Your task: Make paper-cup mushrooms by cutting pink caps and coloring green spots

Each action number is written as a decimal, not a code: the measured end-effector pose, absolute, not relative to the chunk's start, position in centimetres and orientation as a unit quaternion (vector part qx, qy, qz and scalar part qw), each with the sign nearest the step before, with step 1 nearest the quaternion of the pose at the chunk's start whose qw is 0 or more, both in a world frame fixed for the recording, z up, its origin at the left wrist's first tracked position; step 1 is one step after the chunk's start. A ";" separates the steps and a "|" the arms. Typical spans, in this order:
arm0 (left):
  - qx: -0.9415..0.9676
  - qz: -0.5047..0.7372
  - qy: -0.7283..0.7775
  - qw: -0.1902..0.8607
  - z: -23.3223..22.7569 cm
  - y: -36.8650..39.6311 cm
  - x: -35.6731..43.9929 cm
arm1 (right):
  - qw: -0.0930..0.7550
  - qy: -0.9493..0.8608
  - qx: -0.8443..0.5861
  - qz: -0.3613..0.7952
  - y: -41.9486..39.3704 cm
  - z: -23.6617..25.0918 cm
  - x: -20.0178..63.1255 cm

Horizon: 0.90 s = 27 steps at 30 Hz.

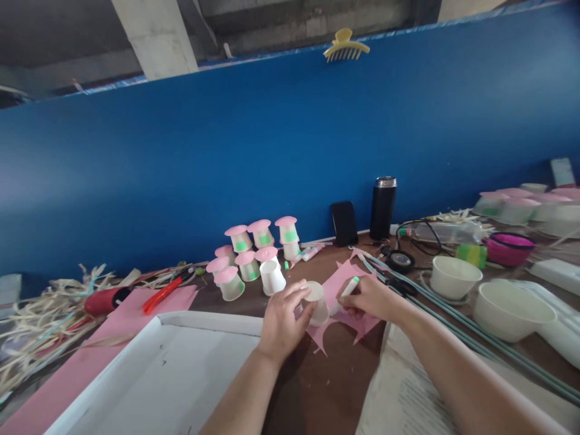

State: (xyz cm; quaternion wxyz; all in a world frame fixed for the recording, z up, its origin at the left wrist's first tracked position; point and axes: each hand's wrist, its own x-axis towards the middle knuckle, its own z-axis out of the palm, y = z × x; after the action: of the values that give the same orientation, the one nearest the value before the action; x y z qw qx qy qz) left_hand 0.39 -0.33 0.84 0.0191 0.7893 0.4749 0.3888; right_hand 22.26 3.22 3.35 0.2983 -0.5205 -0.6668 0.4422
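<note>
Forearms [446, 356] nearest — left grip [285, 314] around white cup [321, 308]; right grip [364, 297] pinching white marker [350, 287] just right of cup — long axis slanted, green end up and rightward, other end down toward cup.

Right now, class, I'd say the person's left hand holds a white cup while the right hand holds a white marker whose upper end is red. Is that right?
Not quite: the upper end of the white marker is green, not red, as the head view shows. The left hand does hold a white cup, and the right hand holds the marker.
</note>
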 end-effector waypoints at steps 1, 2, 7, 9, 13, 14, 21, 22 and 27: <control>0.789 0.390 0.475 0.020 0.8 -0.3 0.4 | 0.295 -0.668 -0.518 0.446 3.3 3.2 22.3; 0.788 0.391 0.475 0.020 0.8 -0.3 0.4 | 0.292 -0.669 -0.514 0.450 3.5 3.1 22.3; 0.787 0.393 0.475 0.023 0.9 -0.4 0.4 | 0.294 -0.679 -0.516 0.432 4.3 2.0 22.8; 0.787 0.392 0.475 0.024 1.0 -0.4 0.4 | 0.301 -0.682 -0.516 0.423 4.6 1.7 22.9; 0.786 0.398 0.472 0.020 1.0 -0.3 0.5 | 0.323 -0.685 -0.512 0.406 4.8 1.2 22.8; 0.786 0.400 0.470 0.019 0.9 -0.3 0.5 | 0.327 -0.685 -0.512 0.402 4.8 1.1 22.7; 0.787 0.402 0.467 0.013 0.9 -0.4 0.5 | 0.345 -0.681 -0.530 0.370 5.1 0.5 22.5; 0.788 0.401 0.467 0.013 0.9 -0.4 0.5 | 0.346 -0.681 -0.533 0.365 5.1 0.4 22.5; 0.789 0.397 0.469 0.015 1.0 -0.5 0.5 | 0.350 -0.677 -0.544 0.350 5.0 0.3 22.0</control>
State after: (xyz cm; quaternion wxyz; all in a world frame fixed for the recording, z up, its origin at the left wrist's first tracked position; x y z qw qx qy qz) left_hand 0.54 -0.46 0.98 0.0148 0.7892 0.4685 0.3967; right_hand 22.01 5.05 0.35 0.3499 -0.5443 -0.6775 0.3497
